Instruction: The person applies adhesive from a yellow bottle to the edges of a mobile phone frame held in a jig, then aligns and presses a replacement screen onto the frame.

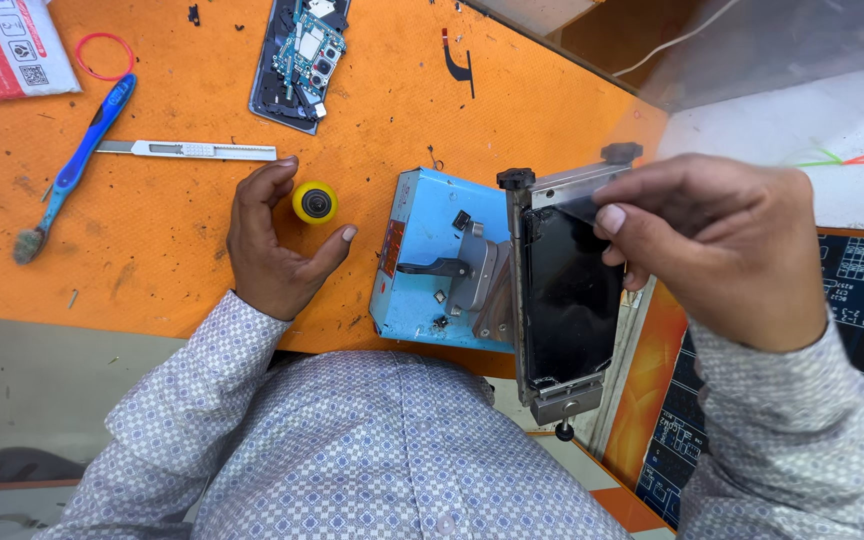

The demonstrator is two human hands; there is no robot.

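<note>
Two hands over the orange table [152, 250]: the right hand [722, 245] pinches a thin clear film [577, 207] at the far edge of the dark phone screen [570, 295], which sits clamped in a metal frame [564, 400] beside the blue machine [430, 265]. The left hand [274, 240] rests loosely open, empty, just beside a small yellow roller [314, 201]; a steel knife [187, 150] and a blue toothbrush [77, 165] lie further left

The left hand [277, 240] rests low, fingers loosely curled and apart, thumb spread wide; the right hand [722, 245] reaches inward, fingertips pinched together, both forearms in patterned sleeves
</note>
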